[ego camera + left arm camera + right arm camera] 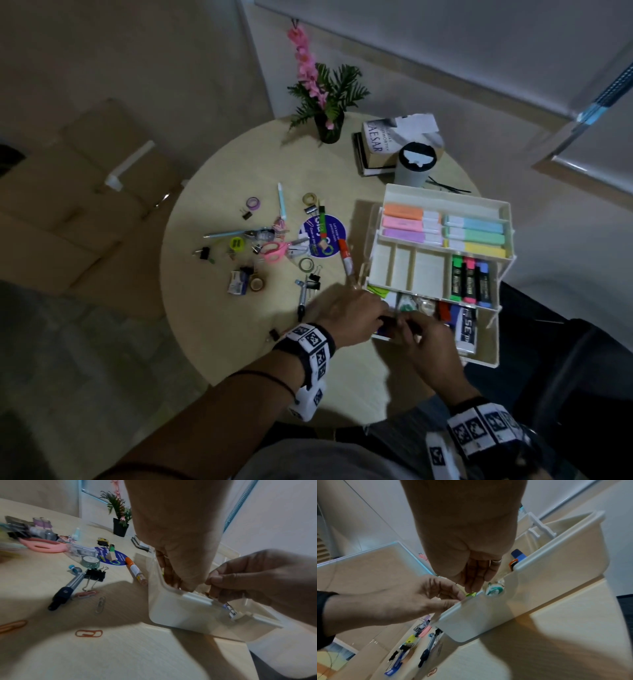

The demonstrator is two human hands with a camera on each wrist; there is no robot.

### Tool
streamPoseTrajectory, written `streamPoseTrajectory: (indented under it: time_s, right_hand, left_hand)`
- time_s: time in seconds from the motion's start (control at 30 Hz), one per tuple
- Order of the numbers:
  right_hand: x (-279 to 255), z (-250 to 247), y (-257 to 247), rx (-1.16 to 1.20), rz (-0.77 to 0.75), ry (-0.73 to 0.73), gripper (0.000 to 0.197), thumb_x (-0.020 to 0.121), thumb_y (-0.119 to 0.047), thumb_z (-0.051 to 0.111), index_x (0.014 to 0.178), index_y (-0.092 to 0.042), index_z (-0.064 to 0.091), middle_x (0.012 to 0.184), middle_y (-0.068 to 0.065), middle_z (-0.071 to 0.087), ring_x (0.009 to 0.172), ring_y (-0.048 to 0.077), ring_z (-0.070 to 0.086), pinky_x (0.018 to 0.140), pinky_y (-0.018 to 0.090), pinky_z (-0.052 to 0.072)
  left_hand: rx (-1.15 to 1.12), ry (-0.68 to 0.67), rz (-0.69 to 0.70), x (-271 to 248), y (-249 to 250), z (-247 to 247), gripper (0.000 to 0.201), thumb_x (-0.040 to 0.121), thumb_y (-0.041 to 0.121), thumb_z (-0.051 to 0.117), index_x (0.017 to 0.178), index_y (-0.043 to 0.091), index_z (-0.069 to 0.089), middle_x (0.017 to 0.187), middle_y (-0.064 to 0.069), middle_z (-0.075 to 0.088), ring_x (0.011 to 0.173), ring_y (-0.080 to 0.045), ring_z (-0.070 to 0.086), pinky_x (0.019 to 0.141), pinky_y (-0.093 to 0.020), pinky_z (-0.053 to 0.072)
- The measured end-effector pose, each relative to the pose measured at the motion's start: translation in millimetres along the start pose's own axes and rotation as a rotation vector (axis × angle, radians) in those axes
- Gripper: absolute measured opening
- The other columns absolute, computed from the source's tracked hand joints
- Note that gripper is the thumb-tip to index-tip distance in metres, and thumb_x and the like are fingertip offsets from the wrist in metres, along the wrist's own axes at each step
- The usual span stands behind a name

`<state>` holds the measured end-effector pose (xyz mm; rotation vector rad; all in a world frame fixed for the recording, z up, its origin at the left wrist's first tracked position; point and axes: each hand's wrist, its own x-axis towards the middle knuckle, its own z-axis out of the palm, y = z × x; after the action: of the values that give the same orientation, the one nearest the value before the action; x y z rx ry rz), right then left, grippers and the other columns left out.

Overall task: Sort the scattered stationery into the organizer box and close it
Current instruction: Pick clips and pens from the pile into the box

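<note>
I've got both hands low at the near-left corner of the organizer box (pixel 442 205), lower centre of the head view. My left hand (pixel 346 315) reaches over the bottom tray's front rim with fingers bunched and pointing down inside; whether they pinch anything I cannot tell. My right hand (pixel 428 342) sits just beside it, fingertips curled together at the rim, seemingly pinching something small I can't make out. The box stands open in three stepped tiers on the right side of the round table (pixel 219 342): pastel highlighters (pixel 442 228) up top, three dark markers (pixel 469 277) in the middle tier, a glue stick (pixel 466 329) in the bottom. An orange correction pen (pixel 345 257) lies close against the box's left wall. The scattered lot fills the frame's centre-left: pink scissors (pixel 272 251), black binder clips (pixel 313 281), tape rolls (pixel 306 264). Open tabletop runs along the lower-left edge, a few paper clips (pixel 89 633) on it.
</note>
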<state>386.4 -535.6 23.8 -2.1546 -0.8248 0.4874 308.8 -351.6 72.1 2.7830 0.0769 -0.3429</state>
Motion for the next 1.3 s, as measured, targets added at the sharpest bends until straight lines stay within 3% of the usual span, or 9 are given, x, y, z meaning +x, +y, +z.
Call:
streamPoseTrajectory:
  time_s: [0.17, 0.33, 0.47, 0.57, 0.67, 0.8, 0.97, 1.13, 1.3]
  right_hand:
    - [11.9, 21.3, -30.8, 0.036, -0.061, 0.029, 0.017, 0.097, -0.004, 0.068, 0.102, -0.017, 0.077, 0.089, -0.007, 0.073, 0.079, 0.015, 0.070, 0.074, 0.036, 0.058]
    - [31.9, 62.1, -78.4, 0.029, -0.109, -0.014, 0.014, 0.094, -0.005, 0.067, 0.094, -0.019, 0.071, 0.079, -0.008, 0.064, 0.068, 0.004, 0.058, 0.064, 0.016, 0.043]
    - [57.7, 108.2, -106.6, 0.051, -0.052, -0.130, 0.012, 0.095, -0.011, 0.069, 0.088, -0.020, 0.072, 0.077, -0.006, 0.072, 0.067, 0.011, 0.066, 0.064, 0.034, 0.054]
    - [75.3, 137.0, -116.3, -0.014, 0.034, -0.167, 0.023, 0.096, -0.018, 0.069, 0.073, -0.021, 0.072, 0.068, -0.005, 0.072, 0.060, 0.011, 0.067, 0.063, 0.036, 0.057]
    - [85.2, 156.1, -120.4, -0.097, 0.150, -0.290, 0.045, 0.099, -0.029, 0.064, 0.055, -0.019, 0.068, 0.055, -0.006, 0.067, 0.049, 0.008, 0.063, 0.053, 0.023, 0.051]
    - [89.6, 174.9, -119.6, -0.271, 0.283, -0.322, 0.043, 0.094, -0.048, 0.060, 0.063, -0.018, 0.064, 0.058, -0.006, 0.061, 0.053, 0.015, 0.061, 0.054, 0.028, 0.049]
    - [97.9, 187.5, -110.2, -0.252, 0.419, -0.388, 0.023, 0.077, -0.042, 0.061, 0.078, -0.023, 0.073, 0.073, -0.005, 0.073, 0.062, 0.013, 0.070, 0.061, 0.036, 0.063]
    - [97.1, 183.1, -124.9, -0.233, 0.440, -0.361, 0.012, 0.089, -0.032, 0.070, 0.089, -0.020, 0.072, 0.073, -0.003, 0.071, 0.062, 0.015, 0.070, 0.058, 0.036, 0.061]
    - [95.3, 171.6, -151.1, -0.028, 0.426, -0.325, 0.036, 0.088, -0.022, 0.076, 0.054, -0.020, 0.066, 0.051, -0.006, 0.064, 0.045, 0.002, 0.057, 0.051, 0.020, 0.043]
  left_hand:
    - [-0.295, 0.202, 0.007, -34.6, -42.1, 15.8, 0.023, 0.098, 0.018, 0.062, 0.120, 0.016, 0.066, 0.114, -0.003, 0.065, 0.105, -0.023, 0.060, 0.085, -0.037, 0.049]
    - [-0.362, 0.285, -0.169, -97.4, -106.0, 36.1, 0.030, 0.102, 0.026, 0.053, 0.132, 0.022, 0.054, 0.126, 0.002, 0.056, 0.110, -0.019, 0.058, 0.090, -0.037, 0.052]
    - [-0.434, 0.238, -0.302, -138.3, -153.2, 53.9, 0.027, 0.100, 0.024, 0.056, 0.127, 0.022, 0.056, 0.123, 0.004, 0.056, 0.107, -0.017, 0.061, 0.086, -0.040, 0.055]
    - [-0.491, 0.144, -0.386, -155.7, -176.3, 59.1, 0.029, 0.101, 0.025, 0.060, 0.129, 0.023, 0.057, 0.126, 0.005, 0.057, 0.100, -0.014, 0.064, 0.084, -0.041, 0.057]
    - [-0.488, 0.036, -0.394, -162.4, -189.0, 64.1, 0.032, 0.100, 0.027, 0.062, 0.131, 0.022, 0.058, 0.128, 0.002, 0.059, 0.105, -0.015, 0.063, 0.089, -0.040, 0.056]
    - [-0.504, 0.016, -0.392, -166.5, -200.4, 66.1, 0.029, 0.097, 0.030, 0.063, 0.126, 0.024, 0.059, 0.122, 0.003, 0.059, 0.096, -0.012, 0.062, 0.087, -0.039, 0.056]
    - [-0.516, -0.015, -0.368, -165.5, -215.7, 59.3, 0.030, 0.097, 0.028, 0.066, 0.126, 0.022, 0.060, 0.123, 0.002, 0.060, 0.083, -0.006, 0.056, 0.085, -0.034, 0.054]
    - [-0.554, -0.053, -0.347, -156.3, -234.6, 52.3, 0.028, 0.098, 0.034, 0.066, 0.125, 0.026, 0.062, 0.123, 0.007, 0.065, 0.087, -0.005, 0.058, 0.085, -0.030, 0.053]
    - [-0.809, -0.076, -0.267, -123.8, -229.1, 33.1, 0.034, 0.096, 0.043, 0.070, 0.124, 0.024, 0.065, 0.111, 0.010, 0.068, 0.105, -0.007, 0.066, 0.091, -0.032, 0.055]
